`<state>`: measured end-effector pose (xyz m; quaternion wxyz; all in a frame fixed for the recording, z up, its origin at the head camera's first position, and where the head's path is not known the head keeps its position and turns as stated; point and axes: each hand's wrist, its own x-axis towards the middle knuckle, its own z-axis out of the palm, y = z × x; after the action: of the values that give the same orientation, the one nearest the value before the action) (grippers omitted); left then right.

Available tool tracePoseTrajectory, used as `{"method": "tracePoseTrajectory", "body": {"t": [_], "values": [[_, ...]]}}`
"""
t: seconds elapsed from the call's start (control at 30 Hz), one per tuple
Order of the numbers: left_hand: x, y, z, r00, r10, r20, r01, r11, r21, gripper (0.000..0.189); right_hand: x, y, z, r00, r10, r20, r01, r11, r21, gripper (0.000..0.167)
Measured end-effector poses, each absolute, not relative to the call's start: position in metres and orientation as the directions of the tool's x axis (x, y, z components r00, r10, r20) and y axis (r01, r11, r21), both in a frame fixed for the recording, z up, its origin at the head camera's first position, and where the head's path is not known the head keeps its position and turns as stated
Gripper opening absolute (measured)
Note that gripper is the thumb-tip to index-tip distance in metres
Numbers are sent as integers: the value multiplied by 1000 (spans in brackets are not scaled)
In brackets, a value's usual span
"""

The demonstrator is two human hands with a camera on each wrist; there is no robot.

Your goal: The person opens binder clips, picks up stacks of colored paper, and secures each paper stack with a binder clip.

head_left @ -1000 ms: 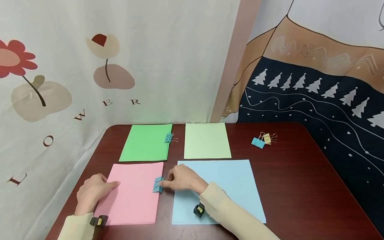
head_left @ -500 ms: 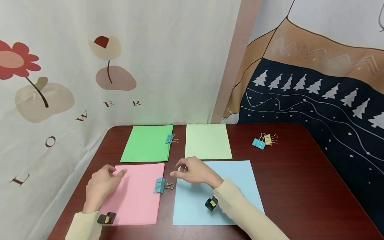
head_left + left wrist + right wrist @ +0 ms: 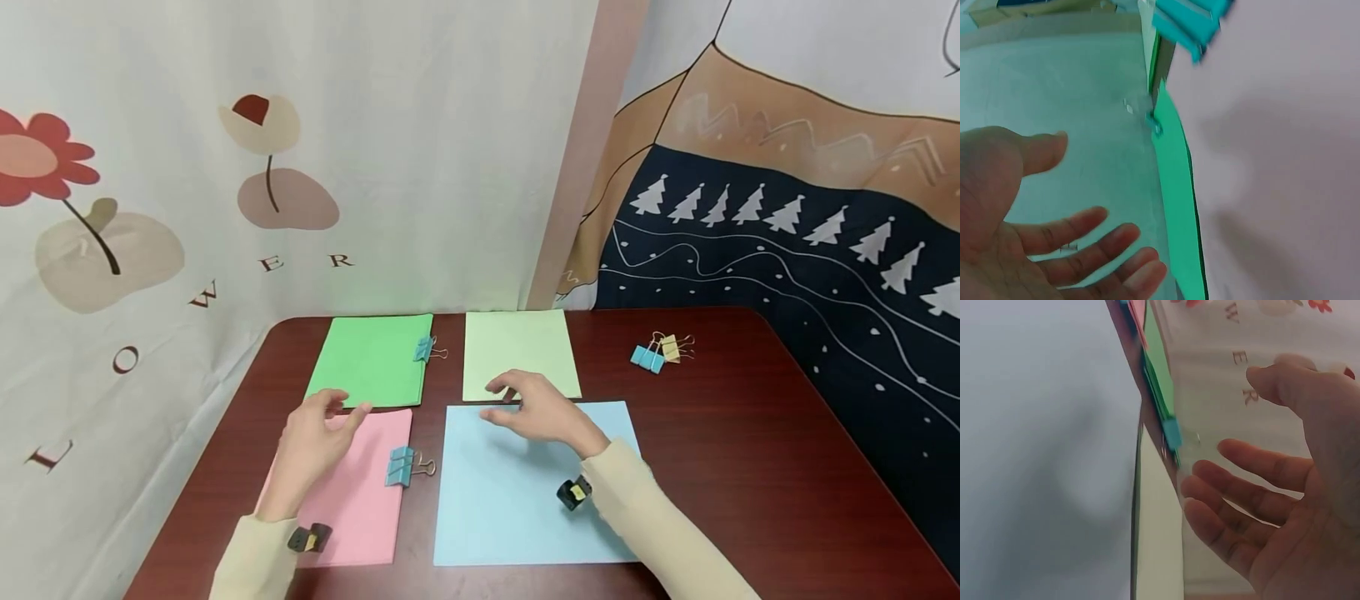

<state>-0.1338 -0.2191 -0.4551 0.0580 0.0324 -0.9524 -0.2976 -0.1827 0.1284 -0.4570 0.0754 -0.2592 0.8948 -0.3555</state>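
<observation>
In the head view my left hand hovers over the pink paper stack, fingers loosely bent and holding nothing. A blue binder clip grips that stack's right edge, its wire handles sticking out to the right. My right hand hangs above the far part of the light blue paper, thumb and fingers apart around bare air. Both wrist views show the palms with spread fingers: the left hand and the right hand touch nothing there.
Behind the pink stack lies a green paper stack with a blue binder clip on its right edge. Pale green paper lies beside it. Loose blue binder clips and yellow ones sit at the back right of the dark red table.
My right hand has let go of the clip on the pink stack and moved right over the blue paper. My left hand has lifted off the pink stack's left side and moved right and away.
</observation>
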Motion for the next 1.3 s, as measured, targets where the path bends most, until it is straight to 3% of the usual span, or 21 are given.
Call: {"method": "tracePoseTrajectory", "body": {"t": [0.23, 0.57, 1.3], "values": [[-142, -185, -463, -993, 39, 115, 102, 782, 614, 64, -188, 163, -458, -902, -430, 47, -351, 664, -660, 52], [-140, -150, -468, -963, 241, 121, 266, 772, 577, 70, -192, 210, -461, -935, -345, 79, -319, 724, -612, 57], [-131, -80, -469, -909, 403, -109, 336, 861, 382, 92, -217, 309, -449, -981, -187, 60, -189, 814, -550, 70]]}}
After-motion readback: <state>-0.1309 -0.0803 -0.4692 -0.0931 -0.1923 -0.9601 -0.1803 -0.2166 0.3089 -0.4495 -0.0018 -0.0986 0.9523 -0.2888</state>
